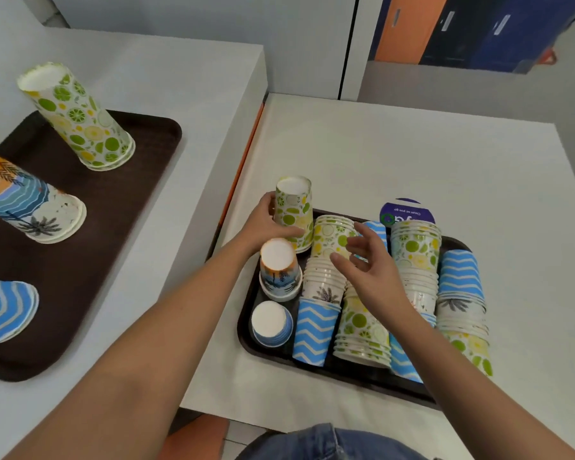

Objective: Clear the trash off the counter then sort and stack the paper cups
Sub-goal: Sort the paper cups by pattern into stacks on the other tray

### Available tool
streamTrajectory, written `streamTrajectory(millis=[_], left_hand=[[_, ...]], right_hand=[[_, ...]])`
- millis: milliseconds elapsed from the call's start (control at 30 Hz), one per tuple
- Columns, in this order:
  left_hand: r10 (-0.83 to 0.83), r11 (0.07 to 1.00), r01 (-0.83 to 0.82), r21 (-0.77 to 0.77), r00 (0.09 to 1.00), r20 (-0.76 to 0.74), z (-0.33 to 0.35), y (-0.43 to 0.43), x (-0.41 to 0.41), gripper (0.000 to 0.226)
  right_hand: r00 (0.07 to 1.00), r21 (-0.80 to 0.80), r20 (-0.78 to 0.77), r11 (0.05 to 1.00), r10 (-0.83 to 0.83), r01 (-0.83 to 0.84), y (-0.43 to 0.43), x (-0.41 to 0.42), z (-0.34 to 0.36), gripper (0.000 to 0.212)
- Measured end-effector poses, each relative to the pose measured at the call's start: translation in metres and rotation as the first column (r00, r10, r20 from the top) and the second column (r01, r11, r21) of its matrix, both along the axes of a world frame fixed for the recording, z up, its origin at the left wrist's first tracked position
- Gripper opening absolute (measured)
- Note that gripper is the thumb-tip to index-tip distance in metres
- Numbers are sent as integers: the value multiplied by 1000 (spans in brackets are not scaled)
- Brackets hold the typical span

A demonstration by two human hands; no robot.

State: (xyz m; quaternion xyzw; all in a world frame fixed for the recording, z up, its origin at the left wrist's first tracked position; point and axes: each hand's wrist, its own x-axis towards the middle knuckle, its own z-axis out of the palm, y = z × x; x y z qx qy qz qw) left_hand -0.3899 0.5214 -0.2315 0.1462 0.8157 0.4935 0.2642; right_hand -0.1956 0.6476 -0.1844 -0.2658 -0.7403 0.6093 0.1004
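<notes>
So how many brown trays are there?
2: the left tray on the left counter holding sorted stacks, and the right tray under both hands, full of mixed cups.

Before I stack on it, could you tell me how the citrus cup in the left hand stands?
Upside down: citrus cup shows its white base on top.

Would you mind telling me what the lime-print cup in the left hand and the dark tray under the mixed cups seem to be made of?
The lime-print cup looks like thin printed paper with a matte finish: its upturned base is plain white and slightly recessed. The dark tray appears to be moulded brown plastic, given its rounded raised rim and dull sheen, though that is only a guess from its look.
</notes>
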Motion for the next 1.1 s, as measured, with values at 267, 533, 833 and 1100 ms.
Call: streamTrajectory(millis=[267, 533, 833, 1100], left_hand=[[-232, 966, 220, -135, 969, -83, -3, 1, -8, 98], [147, 966, -202, -160, 942, -301, 42, -39, 42, 57], [67, 928, -336, -161, 575, -815, 64, -70, 178, 21], [-434, 536, -112, -837, 814, -387, 46, -11, 210, 65]], right_hand=[[998, 246, -42, 969, 38, -27, 10, 5, -5, 37], [896, 757, 177, 526, 407, -388, 33, -10, -1, 56], [605, 827, 528, -197, 596, -527, 47, -53, -5, 51], [434, 725, 676, -430, 596, -539, 55, -66, -18, 74]])
